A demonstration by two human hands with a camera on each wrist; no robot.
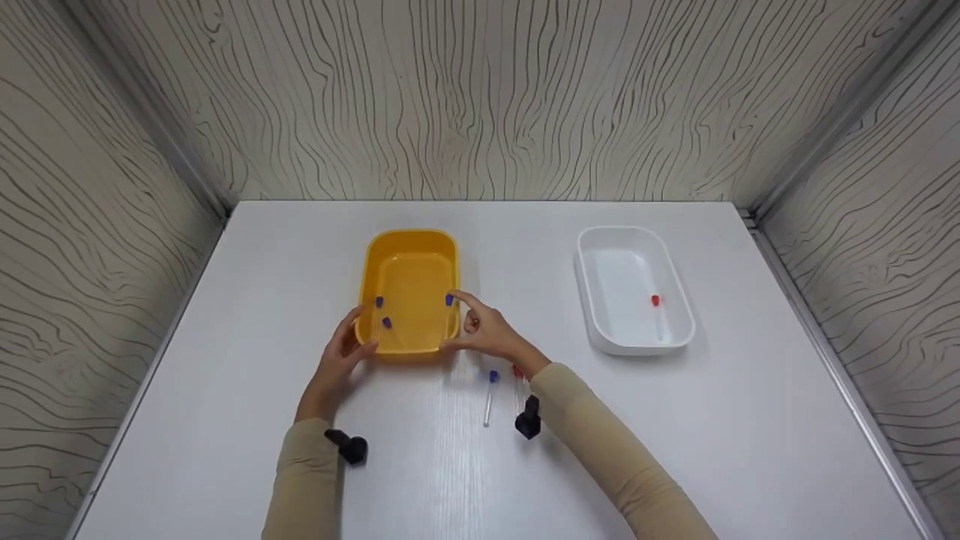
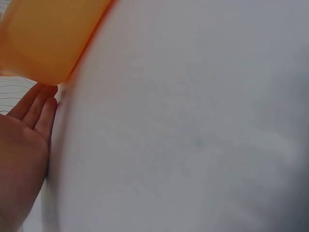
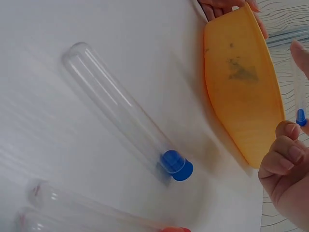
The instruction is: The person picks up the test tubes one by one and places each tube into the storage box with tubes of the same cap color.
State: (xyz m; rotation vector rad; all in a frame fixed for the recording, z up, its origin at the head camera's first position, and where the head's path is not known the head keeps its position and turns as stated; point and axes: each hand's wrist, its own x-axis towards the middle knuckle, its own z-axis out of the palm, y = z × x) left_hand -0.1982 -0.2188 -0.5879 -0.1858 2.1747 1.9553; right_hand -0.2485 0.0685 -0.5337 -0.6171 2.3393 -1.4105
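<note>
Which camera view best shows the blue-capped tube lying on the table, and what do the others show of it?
The right wrist view: the blue-capped tube appears large and unobstructed, its blue cap and rounded end clear. The head view shows it whole but small; the left wrist view misses it.

Beige slvs (image 1: 619, 454), blk wrist cams (image 1: 352, 451)

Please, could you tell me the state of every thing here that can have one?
Yellow tray: open, two blue caps visible in its left half
White tray: open
Tube inside it: red-capped
Held tube: blue-capped, between thumb and forefinger
Right hand: pinching the held tube
Left hand: touching the yellow tray's near left corner
Loose tube: blue-capped, lying on the table
Two tubes beside it: lying, one red cap visible
</note>
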